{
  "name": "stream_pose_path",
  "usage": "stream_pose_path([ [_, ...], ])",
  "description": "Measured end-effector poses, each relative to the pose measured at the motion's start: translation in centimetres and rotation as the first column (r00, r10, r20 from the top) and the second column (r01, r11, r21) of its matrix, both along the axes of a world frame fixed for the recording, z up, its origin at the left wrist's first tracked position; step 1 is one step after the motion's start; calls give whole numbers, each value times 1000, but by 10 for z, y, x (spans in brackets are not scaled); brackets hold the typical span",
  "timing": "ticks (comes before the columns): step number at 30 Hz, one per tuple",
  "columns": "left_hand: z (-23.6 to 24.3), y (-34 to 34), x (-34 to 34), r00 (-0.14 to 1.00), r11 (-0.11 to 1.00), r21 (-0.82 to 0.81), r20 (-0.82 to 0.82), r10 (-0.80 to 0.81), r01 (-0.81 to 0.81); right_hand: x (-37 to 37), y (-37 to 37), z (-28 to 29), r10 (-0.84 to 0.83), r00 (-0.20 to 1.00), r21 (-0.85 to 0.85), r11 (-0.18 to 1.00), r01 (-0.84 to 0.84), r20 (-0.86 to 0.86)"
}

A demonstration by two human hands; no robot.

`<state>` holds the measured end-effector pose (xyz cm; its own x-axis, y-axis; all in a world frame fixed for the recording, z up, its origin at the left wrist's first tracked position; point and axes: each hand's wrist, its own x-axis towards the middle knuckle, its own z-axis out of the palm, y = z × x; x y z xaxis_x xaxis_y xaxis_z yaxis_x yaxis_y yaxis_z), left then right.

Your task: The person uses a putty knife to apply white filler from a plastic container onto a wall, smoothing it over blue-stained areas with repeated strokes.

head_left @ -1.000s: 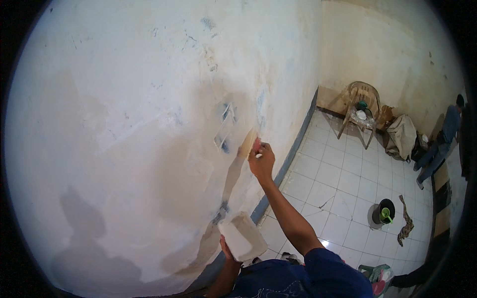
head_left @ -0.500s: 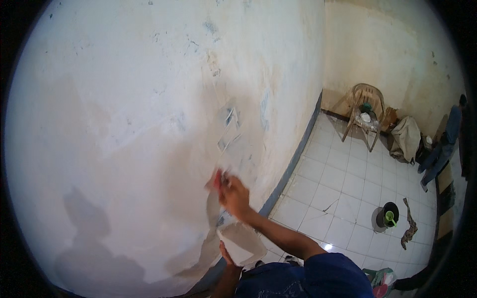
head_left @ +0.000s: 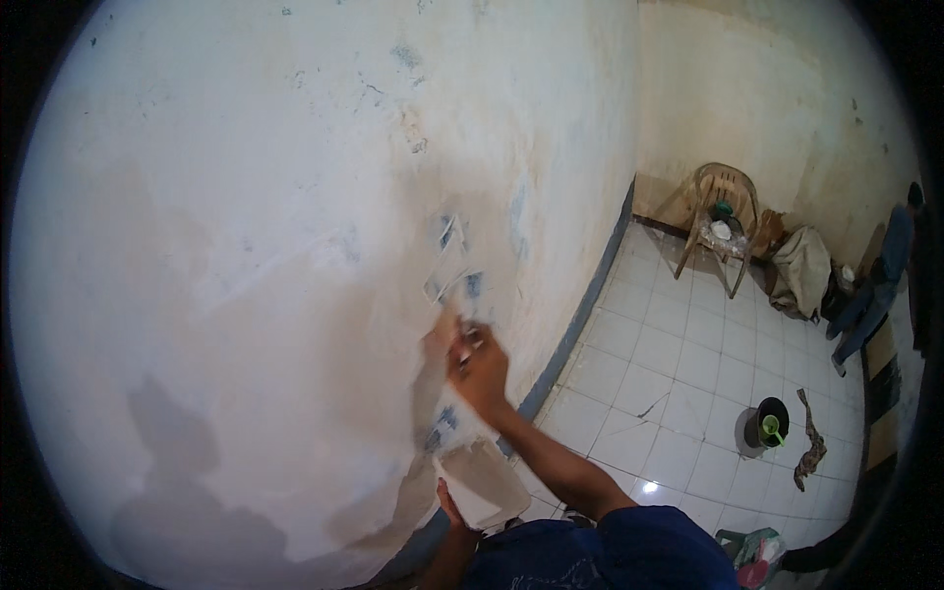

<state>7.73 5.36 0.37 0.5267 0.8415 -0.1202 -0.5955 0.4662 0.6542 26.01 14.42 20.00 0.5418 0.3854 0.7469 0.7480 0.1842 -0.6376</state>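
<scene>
The wall (head_left: 236, 324) fills the left and middle of the frame, stained and hard-looking, with pale raised ridges (head_left: 433, 290) and bluish worn spots near the centre. At lower centre, the left grip (head_left: 450, 509) presses its visible fingers along the near-left side of a pale tub (head_left: 503, 479); what supports it beneath is hidden. The tub seems stiff and fairly light, though I cannot tell how full it is; it should sit steadiest cradled from below, a thumb along the side, since a one-sided pinch could let it tip. Just above, around mid-frame, a blurred scraper (head_left: 450, 317) points up the wall, below the ridges; whether its edge touches is unclear. The right grip (head_left: 480, 372) is curled in around it, pinching the handle end between thumb and fingers. The scraper looks light, its flat blade thin and probably springy, so the handle is the place to hold, close to the blade for control; a wet or smeared handle could turn slippery. Farther right, a dark bucket (head_left: 754, 433) with a green dipper (head_left: 771, 430) stands on the tiled floor (head_left: 678, 393).
</scene>
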Motion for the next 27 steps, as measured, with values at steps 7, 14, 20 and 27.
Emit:
stream_pose_path([
  [7, 13, 4, 3, 1000, 1000, -29, 16, 9, -9, 21, -24, 31, 59, 968, 179, 984, -16, -242],
  [14, 22, 2, 2, 987, 998, 26, 150, -57, 54, 5, 14, 30, -100, 981, 53, 994, 92, 165],
  [20, 27, -2, -4, 998, 996, -88, 67, -5, 11, -26, -46, 19, 217, 969, 104, 968, -229, 113],
  [27, -16, 4, -3, 996, 1000, -7, 83, -30, 31, 88, 20, -5, -227, 964, 84, 967, 239, -137],
])
